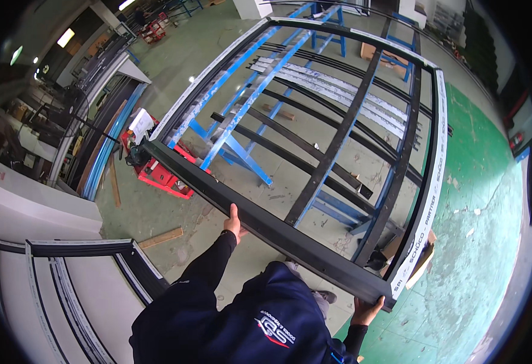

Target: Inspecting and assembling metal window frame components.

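A large black window frame (278,233), with white protective tape (438,151) along its sides, lies flat across blue trestles in front of me. My left hand (234,224) grips its near bar left of the middle, thumb on top and fingers underneath. At the near right corner my right hand (368,310) is wrapped round the same bar, its fingers partly hidden below. Through the opening I see the blue trestle beams (260,73) and two dark support bars (338,139).
Below the frame lie several black and white-taped profiles (332,91). A red tool cart (163,176) stands at the left, beyond a wooden strip (161,237). More frames (84,249) lean at the lower left. Long blue profiles (111,142) lie beside a workbench. Green flooring (460,242) runs along the right.
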`<control>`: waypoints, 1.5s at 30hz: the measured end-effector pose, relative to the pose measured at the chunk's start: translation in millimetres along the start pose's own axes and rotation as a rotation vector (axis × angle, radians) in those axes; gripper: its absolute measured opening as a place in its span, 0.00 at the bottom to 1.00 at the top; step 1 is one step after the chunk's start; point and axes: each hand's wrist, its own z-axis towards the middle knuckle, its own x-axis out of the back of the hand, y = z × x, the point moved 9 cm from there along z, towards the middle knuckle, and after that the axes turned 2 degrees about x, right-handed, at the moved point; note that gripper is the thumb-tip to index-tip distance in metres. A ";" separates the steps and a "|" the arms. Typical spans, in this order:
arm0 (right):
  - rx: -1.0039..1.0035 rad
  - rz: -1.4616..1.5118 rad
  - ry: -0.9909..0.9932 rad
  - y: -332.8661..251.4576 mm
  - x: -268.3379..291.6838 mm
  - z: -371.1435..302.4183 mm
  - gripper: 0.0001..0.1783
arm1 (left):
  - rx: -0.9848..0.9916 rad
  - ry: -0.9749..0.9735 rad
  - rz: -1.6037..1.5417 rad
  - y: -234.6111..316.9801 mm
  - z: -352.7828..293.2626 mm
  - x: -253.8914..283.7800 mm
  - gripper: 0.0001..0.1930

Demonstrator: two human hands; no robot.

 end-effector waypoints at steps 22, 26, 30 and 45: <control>0.111 0.131 0.053 -26.7 -42.6 -45.8 0.27 | -0.138 -0.070 -0.340 97.7 -65.0 -15.3 0.13; 0.128 0.203 -0.096 -14.1 -65.7 -34.1 0.28 | -0.094 -0.297 -0.518 119.1 -13.3 -46.8 0.16; 0.090 0.210 -0.100 9.5 -80.5 -35.1 0.25 | -0.038 -0.334 -0.646 116.1 39.0 -55.3 0.23; -0.041 -0.150 0.153 5.1 -69.6 -9.7 0.32 | 0.073 -0.322 0.487 90.7 -5.2 -17.4 0.33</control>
